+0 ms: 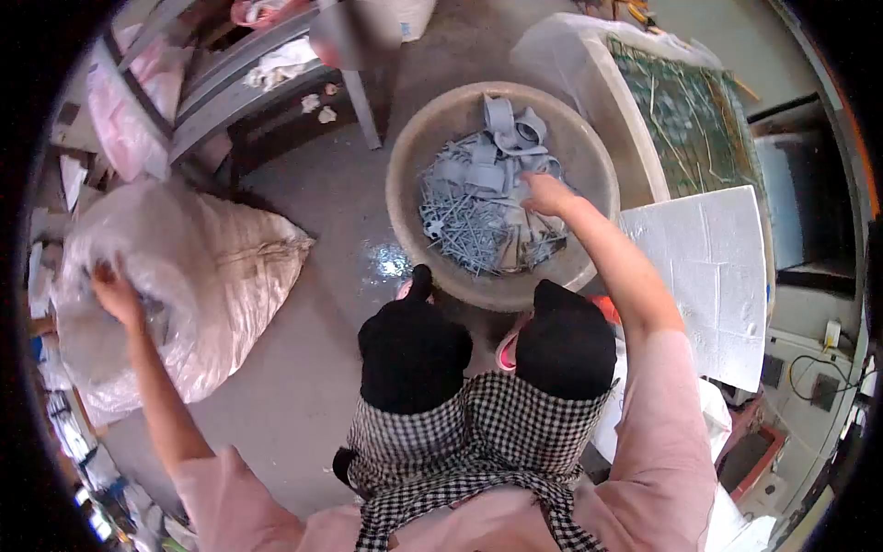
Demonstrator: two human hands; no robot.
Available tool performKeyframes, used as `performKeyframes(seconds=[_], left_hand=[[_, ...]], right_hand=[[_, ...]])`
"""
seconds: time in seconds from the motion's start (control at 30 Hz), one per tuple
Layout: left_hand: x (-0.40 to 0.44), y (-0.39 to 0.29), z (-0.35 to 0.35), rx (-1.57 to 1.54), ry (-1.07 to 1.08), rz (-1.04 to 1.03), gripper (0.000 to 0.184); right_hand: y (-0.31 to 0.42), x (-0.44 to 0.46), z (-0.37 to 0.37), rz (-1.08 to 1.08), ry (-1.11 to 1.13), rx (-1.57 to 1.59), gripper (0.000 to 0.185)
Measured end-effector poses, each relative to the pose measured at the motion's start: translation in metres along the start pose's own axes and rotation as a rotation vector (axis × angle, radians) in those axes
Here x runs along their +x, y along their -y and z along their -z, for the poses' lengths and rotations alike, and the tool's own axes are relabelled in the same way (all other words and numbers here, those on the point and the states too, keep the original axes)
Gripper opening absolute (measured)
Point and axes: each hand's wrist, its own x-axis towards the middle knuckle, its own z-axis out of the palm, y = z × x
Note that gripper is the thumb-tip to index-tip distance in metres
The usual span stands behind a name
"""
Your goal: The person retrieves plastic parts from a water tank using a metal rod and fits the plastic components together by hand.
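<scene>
My right hand [549,193] is over the grey pieces in a large round basin [589,156], its fingers bent down against them; what they hold, if anything, is hidden. Grey curved plastic parts [499,124] lie at the back of the basin, and many thin grey rods [464,235] fill its front and left. Far to the left, my left hand [117,293] is at the mouth of a big whitish woven sack [221,267], fingers apart, with nothing visible in them.
A metal frame [248,74] stands at the upper left, with a pink bag [138,110] beside it. Right of the basin are a tub with green netting [685,110] and a white foam board [704,276]. My knees [414,354] are just below the basin.
</scene>
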Motion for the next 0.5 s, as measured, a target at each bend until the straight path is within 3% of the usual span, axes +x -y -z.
performKeyframes(seconds=[0.03, 0.07, 0.13, 0.17, 0.23, 0.3, 0.37, 0.4, 0.47, 0.5], left_hand=[[-0.051, -0.066, -0.015, -0.057, 0.015, -0.202, 0.047], [-0.094, -0.124, -0.028, -0.262, 0.199, -0.298, 0.041], [-0.172, -0.235, -0.049, -0.292, 0.441, -0.510, 0.046], [-0.200, -0.275, -0.060, -0.436, 0.681, -0.366, 0.048], [-0.245, -0.317, -0.107, -0.491, 0.845, -0.336, 0.048], [-0.277, -0.343, -0.149, -0.678, 1.092, -0.071, 0.051], [-0.286, -0.370, -0.172, -0.665, 1.234, 0.090, 0.057], [-0.291, -0.380, -0.178, -0.670, 1.238, 0.085, 0.057], [-0.301, -0.400, -0.179, -0.548, 1.253, -0.219, 0.067], [-0.308, -0.411, -0.174, -0.560, 1.253, -0.232, 0.067]], right_hand=[[0.000, 0.009, -0.010, 0.034, 0.021, -0.035, 0.065], [0.001, 0.018, -0.019, 0.078, 0.041, -0.071, 0.072], [0.005, 0.043, -0.046, 0.064, -0.044, -0.021, 0.074], [0.006, 0.056, -0.055, 0.058, -0.155, 0.018, 0.076], [0.008, 0.079, -0.072, 0.042, -0.142, 0.064, 0.073], [-0.003, 0.090, -0.084, 0.019, -0.139, 0.102, 0.071], [-0.020, 0.088, -0.080, 0.190, -0.416, 0.216, 0.071], [-0.028, 0.083, -0.071, 0.183, -0.419, 0.213, 0.071], [-0.026, 0.049, -0.026, -0.102, -0.226, 0.997, 0.064], [-0.027, 0.036, -0.016, -0.109, -0.243, 0.995, 0.064]])
